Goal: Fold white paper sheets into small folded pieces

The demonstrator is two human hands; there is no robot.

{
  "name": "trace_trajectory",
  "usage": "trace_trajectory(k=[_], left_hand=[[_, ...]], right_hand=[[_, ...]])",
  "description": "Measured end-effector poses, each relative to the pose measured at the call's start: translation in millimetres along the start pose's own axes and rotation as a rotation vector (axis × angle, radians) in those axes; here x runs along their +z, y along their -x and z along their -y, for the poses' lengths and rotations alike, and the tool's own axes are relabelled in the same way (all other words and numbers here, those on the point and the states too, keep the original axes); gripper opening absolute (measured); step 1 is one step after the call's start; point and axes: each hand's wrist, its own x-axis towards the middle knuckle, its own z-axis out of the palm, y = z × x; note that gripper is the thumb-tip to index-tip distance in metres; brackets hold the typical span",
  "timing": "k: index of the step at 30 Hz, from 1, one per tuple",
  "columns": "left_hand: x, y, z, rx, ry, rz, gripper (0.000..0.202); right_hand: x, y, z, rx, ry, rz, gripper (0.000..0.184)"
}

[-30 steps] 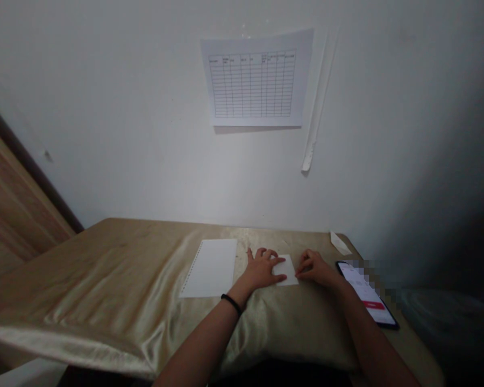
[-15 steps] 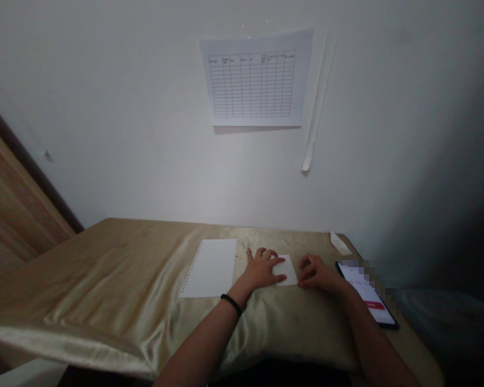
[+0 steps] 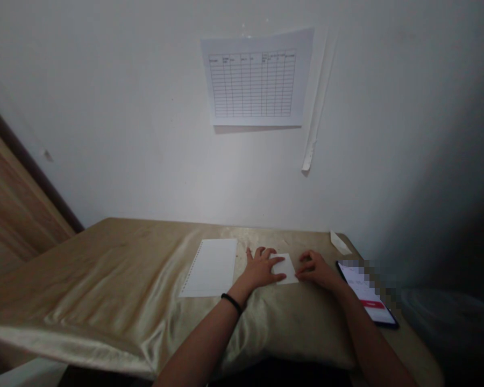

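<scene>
A small folded piece of white paper lies on the table under a shiny beige cloth. My left hand rests flat on the paper's left part, fingers spread; a black band circles that wrist. My right hand sits at the paper's right edge with its fingers curled and the fingertips pressing on that edge. Left of my hands lies a larger white sheet with punched holes along its left side.
A lit phone lies at the table's right edge beside my right forearm. A small scrap of paper sits at the back right corner. A printed table sheet hangs on the white wall. A wooden panel stands at left.
My right hand's fingertips shifted slightly along the small paper's right edge. The left hand stayed pressed flat on it.
</scene>
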Motion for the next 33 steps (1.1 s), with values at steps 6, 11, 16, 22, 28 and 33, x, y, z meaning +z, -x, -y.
trace_trajectory(k=[6, 11, 16, 22, 28, 33], left_hand=[[-4.0, 0.9, -2.1, -0.014, 0.008, 0.027, 0.064], [-4.7, 1.6, -2.5, -0.024, 0.008, 0.024, 0.064], [-4.3, 1.2, -2.1, -0.024, -0.002, 0.022, 0.064], [-4.1, 1.0, -3.8, -0.045, -0.024, 0.027, 0.065], [-4.4, 1.1, -3.5, -0.053, -0.018, 0.031, 0.066], [-0.9, 0.6, -1.4, -0.051, -0.017, 0.006, 0.065]], right_hand=[[5.7, -9.6, 4.4, -0.019, 0.108, -0.114, 0.011], [13.7, -22.3, 6.6, -0.004, 0.201, -0.229, 0.009], [21.3, -34.8, 9.6, 0.028, 0.248, -0.311, 0.013], [27.4, -42.3, 15.6, 0.033, 0.316, -0.361, 0.014], [32.3, -42.2, 11.5, 0.03, 0.304, -0.415, 0.014], [34.5, -42.9, 5.6, -0.031, 0.269, -0.42, 0.017]])
